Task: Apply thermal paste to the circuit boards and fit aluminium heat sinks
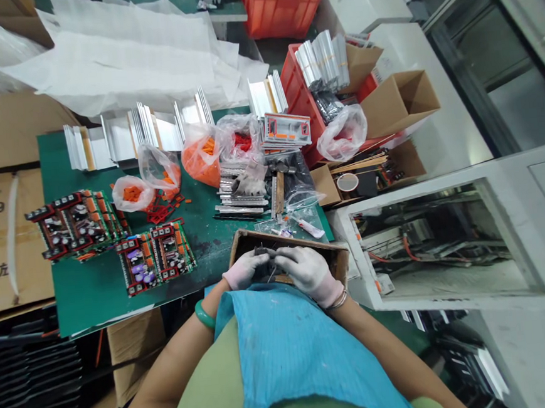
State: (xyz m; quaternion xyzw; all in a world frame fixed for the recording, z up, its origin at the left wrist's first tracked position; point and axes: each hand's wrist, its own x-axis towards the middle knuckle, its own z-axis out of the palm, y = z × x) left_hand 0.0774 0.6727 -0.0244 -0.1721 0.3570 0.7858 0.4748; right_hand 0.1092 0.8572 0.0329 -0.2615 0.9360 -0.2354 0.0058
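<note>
Both hands wear white gloves and meet over an open cardboard box [288, 235] at the front edge of the table. My left hand [247, 269] is closed, its fingertips pinching a small dark piece [263, 251] whose kind is too small to make out. From the other side my right hand [309, 273] reaches in, fingers bent together at the same dark piece. What lies inside the box is mostly hidden by my hands and the blue apron [307, 346].
Circuit boards [156, 257] stand left on the green table [86, 300]. Behind are bags of orange parts [201, 156], silver profiles [144, 129] and metal strips [241, 194]. A red crate [299, 95] and a white-framed window [445, 240] are at the right.
</note>
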